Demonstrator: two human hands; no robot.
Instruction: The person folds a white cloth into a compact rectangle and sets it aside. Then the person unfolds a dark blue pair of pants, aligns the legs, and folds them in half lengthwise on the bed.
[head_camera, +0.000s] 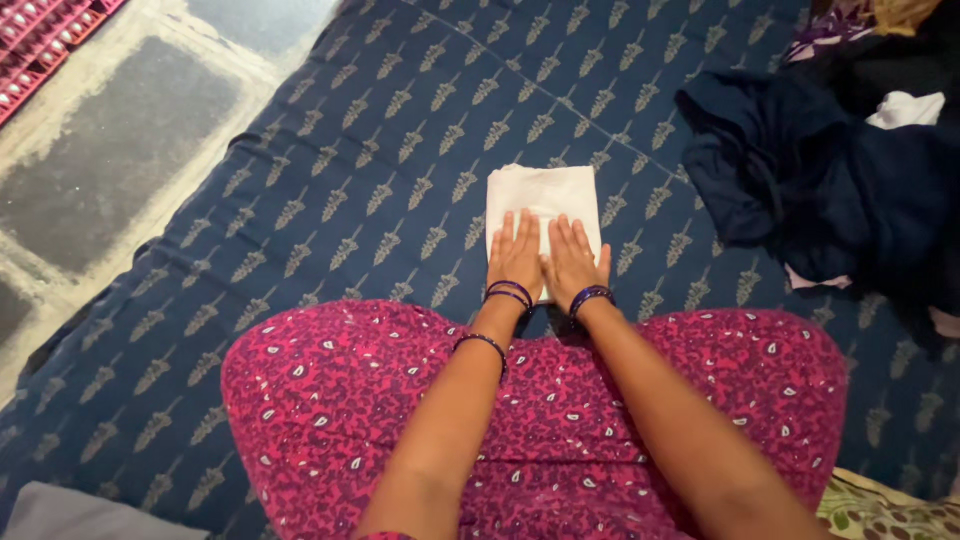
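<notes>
a folded white cloth (543, 197) lies flat on the dark blue bedsheet (380, 170) with its pale leaf print, just beyond the person's knees. it is folded into a neat rectangle, its far edge square and a faint crease running across it. it looks thin, soft and light, likely to sag and fall open if lifted by one corner; it would handle best taken along two opposite edges, or by sliding flat fingers under the near folded edge so the layers stay together. there is nothing slippery or breakable about it, and the soft sheet beneath will give under pressure.

the left hand (516, 257) rests palm down on the near half of the cloth, fingers stretched out straight and close together, gripping nothing. the right hand (573, 259) lies just beside it in the same way, flat and spread, thumbs nearly touching. both wrists carry dark purple bangles (509, 293), and both arms reach out over a lap covered in magenta patterned fabric (330, 400).

to the right, well apart from the cloth, sits a heap of dark navy clothes (800, 170) with a bit of white garment (905, 108) poking out near the top. at the left, beyond the sheet's edge, is a grey concrete floor (110, 160) and the corner of a pink crate (45, 35).
</notes>
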